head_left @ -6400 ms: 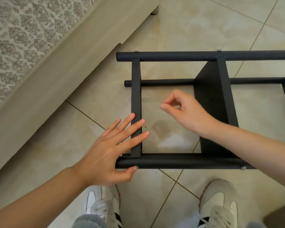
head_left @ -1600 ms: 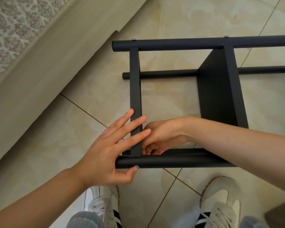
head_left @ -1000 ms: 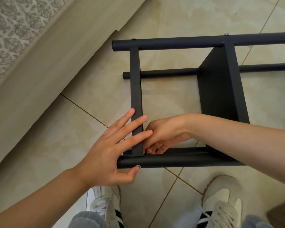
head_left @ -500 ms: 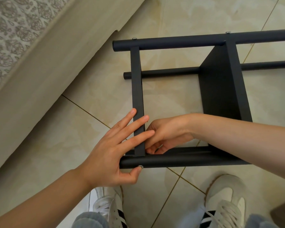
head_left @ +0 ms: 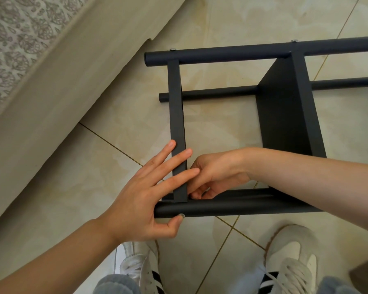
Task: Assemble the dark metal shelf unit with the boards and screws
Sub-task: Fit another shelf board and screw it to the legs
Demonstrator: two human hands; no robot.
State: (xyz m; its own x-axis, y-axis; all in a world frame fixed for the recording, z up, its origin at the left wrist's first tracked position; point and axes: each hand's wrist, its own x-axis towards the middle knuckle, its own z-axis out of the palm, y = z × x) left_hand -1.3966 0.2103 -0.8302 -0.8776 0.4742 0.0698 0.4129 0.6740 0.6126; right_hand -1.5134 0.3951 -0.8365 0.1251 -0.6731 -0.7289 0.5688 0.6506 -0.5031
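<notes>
Left grip, the left hand (head_left: 140, 200), lies with fingers straight across the flat crossbar (head_left: 175, 107) of the dark shelf unit (head_left: 285, 115) — thumb under the near tube (head_left: 232, 207), touching a screw head (head_left: 182, 215). The right hand (head_left: 215, 175) curls its fingers into the inner corner of bar and tube; whether they pinch something cannot be told. The unit lies on its side on the tiled floor (head_left: 94, 166).

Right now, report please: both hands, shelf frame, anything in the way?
Left hand flat on crossbar, thumb at screw. Right hand curled in corner joint, grip hidden. Shelf frame on its side on floor. No obstruction seen.
</notes>
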